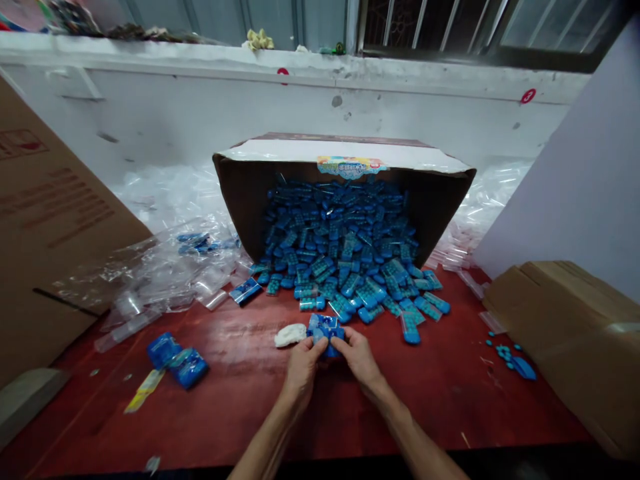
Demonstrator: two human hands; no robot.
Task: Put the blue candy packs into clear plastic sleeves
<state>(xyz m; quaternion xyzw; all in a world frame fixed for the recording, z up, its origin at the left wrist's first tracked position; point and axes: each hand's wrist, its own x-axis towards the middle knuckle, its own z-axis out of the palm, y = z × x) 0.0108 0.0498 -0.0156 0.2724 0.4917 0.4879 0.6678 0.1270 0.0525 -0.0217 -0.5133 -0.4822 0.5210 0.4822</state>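
Both of my hands meet at the middle of the red table around a small blue packet (324, 325). My left hand (303, 360) pinches its left side between thumb and fingers, and my right hand (361, 357) grips its right side. A white crumpled wad (291, 335) lies just left of the packet. Beyond my hands, many blue packs with small turquoise pieces (350, 267) spill out of a cardboard box (430, 173) tipped on its side. Whether the held packet is sealed I cannot make out.
Clear plastic bags (185, 267) heap up on the left. Two blue packets (177, 360) and a yellow strip (145, 391) lie at the front left. A large carton (55, 220) stands left, a smaller brown box (565, 347) right. Loose turquoise pieces (505, 353) lie near it.
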